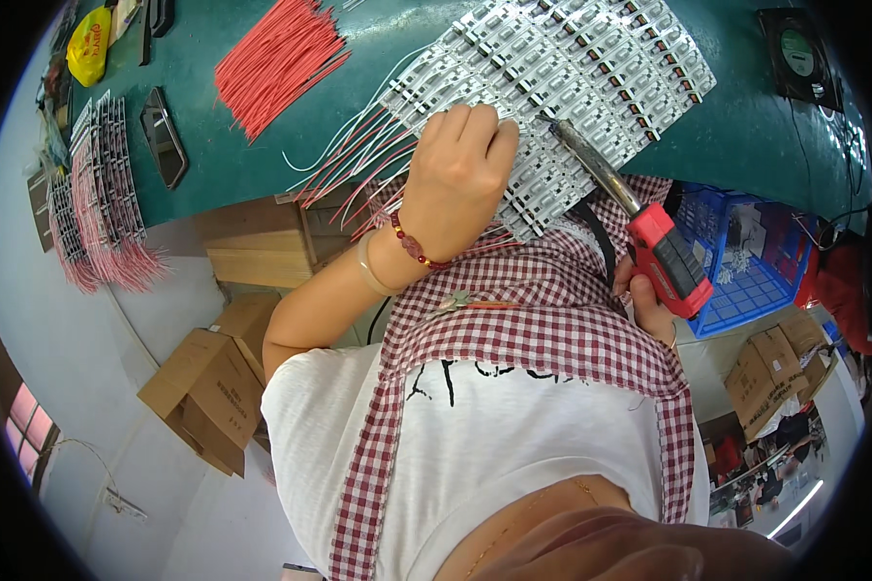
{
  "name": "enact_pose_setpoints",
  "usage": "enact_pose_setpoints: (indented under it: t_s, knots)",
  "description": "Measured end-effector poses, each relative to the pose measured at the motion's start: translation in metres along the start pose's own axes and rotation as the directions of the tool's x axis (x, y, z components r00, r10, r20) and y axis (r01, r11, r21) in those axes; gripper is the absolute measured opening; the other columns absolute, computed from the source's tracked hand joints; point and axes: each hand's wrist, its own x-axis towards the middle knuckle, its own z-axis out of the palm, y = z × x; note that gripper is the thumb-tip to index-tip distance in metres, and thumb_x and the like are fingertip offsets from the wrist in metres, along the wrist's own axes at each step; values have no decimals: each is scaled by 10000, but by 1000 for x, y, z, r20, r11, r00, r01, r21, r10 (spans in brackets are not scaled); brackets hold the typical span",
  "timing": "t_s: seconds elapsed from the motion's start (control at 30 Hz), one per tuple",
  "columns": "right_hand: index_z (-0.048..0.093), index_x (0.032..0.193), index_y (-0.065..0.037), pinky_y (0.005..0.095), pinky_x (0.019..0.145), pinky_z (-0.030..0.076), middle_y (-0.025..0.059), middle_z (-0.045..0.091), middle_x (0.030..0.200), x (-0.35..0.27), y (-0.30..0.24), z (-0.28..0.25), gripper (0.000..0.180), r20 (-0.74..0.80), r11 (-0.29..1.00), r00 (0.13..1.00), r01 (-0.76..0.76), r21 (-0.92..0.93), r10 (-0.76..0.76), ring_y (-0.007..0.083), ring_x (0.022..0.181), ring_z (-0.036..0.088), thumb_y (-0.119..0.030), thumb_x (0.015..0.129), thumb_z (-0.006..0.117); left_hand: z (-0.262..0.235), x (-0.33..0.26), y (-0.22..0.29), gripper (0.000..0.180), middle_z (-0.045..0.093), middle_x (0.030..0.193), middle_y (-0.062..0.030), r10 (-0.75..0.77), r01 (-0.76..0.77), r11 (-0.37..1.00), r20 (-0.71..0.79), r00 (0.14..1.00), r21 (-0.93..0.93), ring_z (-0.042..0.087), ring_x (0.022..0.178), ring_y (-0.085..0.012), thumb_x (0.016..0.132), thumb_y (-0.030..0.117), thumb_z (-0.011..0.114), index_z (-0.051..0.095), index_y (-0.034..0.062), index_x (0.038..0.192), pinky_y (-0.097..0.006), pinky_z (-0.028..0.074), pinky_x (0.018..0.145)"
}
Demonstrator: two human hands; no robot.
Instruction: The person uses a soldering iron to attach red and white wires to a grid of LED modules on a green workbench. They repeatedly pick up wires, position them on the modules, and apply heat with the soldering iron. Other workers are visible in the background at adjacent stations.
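A panel of silvery-white battery-holder-like units (591, 58) in rows lies tilted at the front edge of the green table. Over its left part my left hand (460, 169) is closed, fingertips down at the panel; what they pinch is hidden. White and red wires (358, 155) trail from the panel's left side beside that hand. My right hand (646, 302), partly hidden by the tool, grips a soldering iron (670, 259) with a red and black handle. Its metal barrel slants up and left, the dark tip close to the panel, right of my left hand; contact I cannot tell.
A bundle of red wires (279, 63) lies on the green table (233, 174), with a phone (163, 137) farther left. Wired panels (107, 174) hang over the left edge. Right are a black fan-like device (799, 56), a blue crate (736, 257) and cardboard boxes (770, 373).
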Motion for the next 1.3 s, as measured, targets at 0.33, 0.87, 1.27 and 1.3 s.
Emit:
enact_pose_setpoints:
  t_s: [0.33,0.87,1.27,1.3]
  knots:
    - [558,927,15,263,546,401,55,538,698,-2,2,-3,393,86,997,995,-37,-63,43,126,609,507,-376,901,587,-2,1,1,210,460,748,-72,2,-3,999,25,1000,39,502,714,-231,701,12,606,625,20,910,-340,414,648]
    - [662,853,-42,298,589,486,78,645,765,-7,19,-8,128,5,969,1000,-7,-248,8,188,666,626,-147,781,675,-2,2,3,202,457,743,-77,-2,1,1000,33,999,29,502,715,-232,704,12,596,622,14,904,-341,418,655]
    - [644,808,-21,271,525,479,44,620,661,3,-8,-1,77,26,1000,1000,17,9,-17,128,550,588,-98,812,634,-3,4,4,191,464,748,-78,-1,-2,999,53,999,54,508,729,-234,715,25,601,619,12,904,-339,419,662]
    - [646,809,-23,271,524,477,44,619,660,1,-9,0,74,22,1000,1000,-18,8,18,130,551,588,-97,807,638,-3,4,4,191,465,749,-79,-1,-3,998,55,998,59,508,731,-234,715,25,600,619,12,904,-339,418,663]
